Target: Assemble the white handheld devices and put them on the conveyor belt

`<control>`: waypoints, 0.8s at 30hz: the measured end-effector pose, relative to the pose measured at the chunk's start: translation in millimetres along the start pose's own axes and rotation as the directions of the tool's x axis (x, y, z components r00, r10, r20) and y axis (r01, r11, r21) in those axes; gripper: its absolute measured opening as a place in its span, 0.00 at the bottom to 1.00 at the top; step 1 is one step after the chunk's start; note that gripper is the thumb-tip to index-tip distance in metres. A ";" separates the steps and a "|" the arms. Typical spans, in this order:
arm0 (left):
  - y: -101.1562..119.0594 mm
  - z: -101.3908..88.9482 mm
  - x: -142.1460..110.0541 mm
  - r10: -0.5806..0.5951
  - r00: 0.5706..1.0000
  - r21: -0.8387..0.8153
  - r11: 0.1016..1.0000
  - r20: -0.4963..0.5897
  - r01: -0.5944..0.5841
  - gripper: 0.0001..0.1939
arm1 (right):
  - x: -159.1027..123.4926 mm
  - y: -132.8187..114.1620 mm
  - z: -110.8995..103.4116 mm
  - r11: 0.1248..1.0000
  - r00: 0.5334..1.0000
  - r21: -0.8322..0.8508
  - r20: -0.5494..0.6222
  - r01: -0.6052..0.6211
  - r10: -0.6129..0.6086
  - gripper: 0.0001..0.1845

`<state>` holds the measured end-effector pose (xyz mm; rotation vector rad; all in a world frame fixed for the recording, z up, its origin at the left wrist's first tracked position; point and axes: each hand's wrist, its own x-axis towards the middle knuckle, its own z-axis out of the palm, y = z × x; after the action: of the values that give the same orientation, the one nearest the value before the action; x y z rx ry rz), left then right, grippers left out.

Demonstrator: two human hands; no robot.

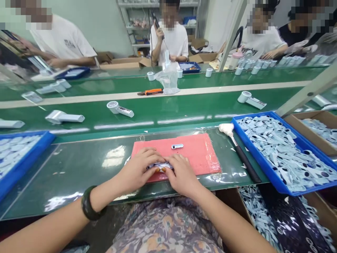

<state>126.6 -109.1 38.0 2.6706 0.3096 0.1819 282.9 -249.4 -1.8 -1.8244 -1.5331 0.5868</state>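
Over the near part of a red pad (195,158), my left hand (138,165) and my right hand (183,174) meet, closed on a pale plastic housing (161,166) with dark spots. The thumbs press its near side, and the fingers cover most of it, so its full shape is hidden. Just beyond the hands lies a small light-blue cover piece (177,146) with a dark oval spot, flat on the pad. To the right of the pad rests a mallet (240,154) with a white head and black handle.
A blue tray (297,191) heaped with light-blue pieces stands on the right, another blue tray (50,137) on the left. Beyond runs a green conveyor belt (179,105) bearing white handheld housings (119,109) and orange-handled pliers (152,91). Several people work across it.
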 end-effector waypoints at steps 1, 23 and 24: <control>1.0 0.5 -1.2 0.008 1.000 0.075 0.997 -0.007 -0.008 0.13 | -0.8 3.6 -2.4 0.997 1.000 0.071 -0.020 0.008 -0.007 0.16; -162.1 -56.7 236.8 -0.004 0.995 0.511 0.858 -0.096 0.053 0.28 | 40.5 55.1 -31.0 0.995 0.957 -0.094 -0.289 -0.040 0.011 0.04; -159.3 -53.4 224.0 0.003 0.994 0.457 0.889 -0.105 0.046 0.28 | 40.5 56.1 -31.6 0.997 0.950 -0.062 -0.311 -0.036 0.015 0.03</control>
<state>303.8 107.7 32.5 3.1315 0.4651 0.2698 351.4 -220.9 -18.5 -1.8857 -1.3311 0.2455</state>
